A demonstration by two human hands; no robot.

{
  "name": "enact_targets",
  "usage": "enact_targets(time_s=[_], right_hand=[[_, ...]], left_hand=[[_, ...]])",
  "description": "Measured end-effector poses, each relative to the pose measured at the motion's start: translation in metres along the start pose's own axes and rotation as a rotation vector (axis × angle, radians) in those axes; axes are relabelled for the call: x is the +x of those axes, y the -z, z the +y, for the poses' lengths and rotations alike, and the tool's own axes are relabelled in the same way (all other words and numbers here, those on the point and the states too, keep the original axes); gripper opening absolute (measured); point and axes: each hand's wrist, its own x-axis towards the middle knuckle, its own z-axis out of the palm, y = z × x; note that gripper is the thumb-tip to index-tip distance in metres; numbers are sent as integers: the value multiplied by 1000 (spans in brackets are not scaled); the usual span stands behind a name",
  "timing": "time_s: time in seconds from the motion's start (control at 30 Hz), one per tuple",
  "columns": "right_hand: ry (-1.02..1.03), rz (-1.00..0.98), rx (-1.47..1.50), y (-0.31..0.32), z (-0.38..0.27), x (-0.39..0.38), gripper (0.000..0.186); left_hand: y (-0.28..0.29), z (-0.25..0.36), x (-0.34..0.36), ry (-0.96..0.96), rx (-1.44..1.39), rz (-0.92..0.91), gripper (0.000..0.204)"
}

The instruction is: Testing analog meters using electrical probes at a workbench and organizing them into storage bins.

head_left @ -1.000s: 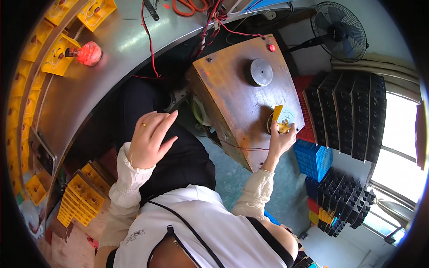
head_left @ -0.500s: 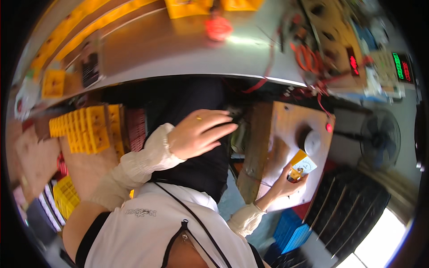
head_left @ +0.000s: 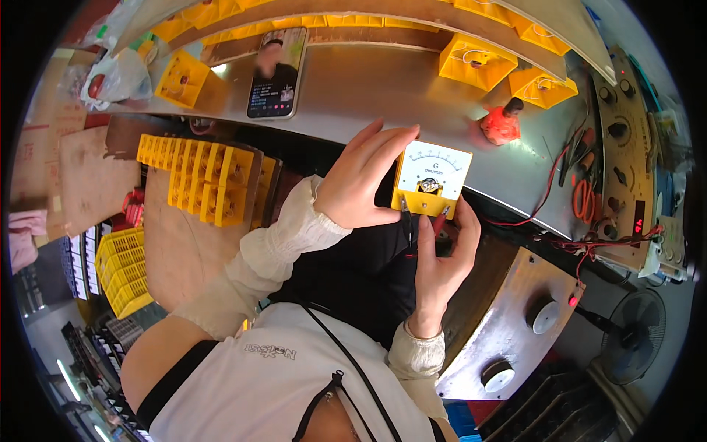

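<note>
A yellow analog panel meter [head_left: 434, 174] with a white dial face is held up in front of me, over the bench's front edge. My left hand [head_left: 362, 178] grips its left side, fingers along the upper edge and thumb low. At the lower right corner, my right hand [head_left: 448, 254] has its fingers around the edge and its thumb below. A black clip lead [head_left: 406, 215] is at the meter's lower left; a red clip [head_left: 442, 218] sits at the lower right, between right thumb and fingers. Whether the clips bite on terminals is hard to see.
On the metal bench [head_left: 368, 81] are a phone [head_left: 277, 74], yellow meter housings [head_left: 477, 62], a red lump with a dark top [head_left: 501, 125] and orange-handled pliers [head_left: 584, 197]. Right stand a control panel [head_left: 622, 147], a box with round metal knobs [head_left: 508, 324] and a fan [head_left: 632, 335]. Stacked yellow housings [head_left: 210, 180] stand left.
The right hand has brought the meter from above the knobbed box up to the bench edge. My left hand, empty before, has closed on it. The view has swung right to left.
</note>
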Motion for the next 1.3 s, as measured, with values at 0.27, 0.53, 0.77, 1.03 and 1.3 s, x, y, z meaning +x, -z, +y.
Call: enact_targets(time_s=[0.27, 0.53, 0.77, 1.03, 1.3], right_hand=[[-35, 74, -20, 12, 14, -4, 46], [-220, 60, -5, 16, 9, -10, 34], [-196, 71, 98, 10, 5, -17, 28], [-238, 92, 36, 11, 5, -16, 26], [-239, 24, 82, 14, -11, -19, 22]], left_hand=[[-10, 1, -2, 8, -6, 60, 112], [-7, 0, 1, 50, -89, 30, 108], [-5, -4, 0, 31, -104, 1, 109], [-2, -3, 5, 7, -108, 11, 110], [19, 8, -10, 32, -64, 24, 118]])
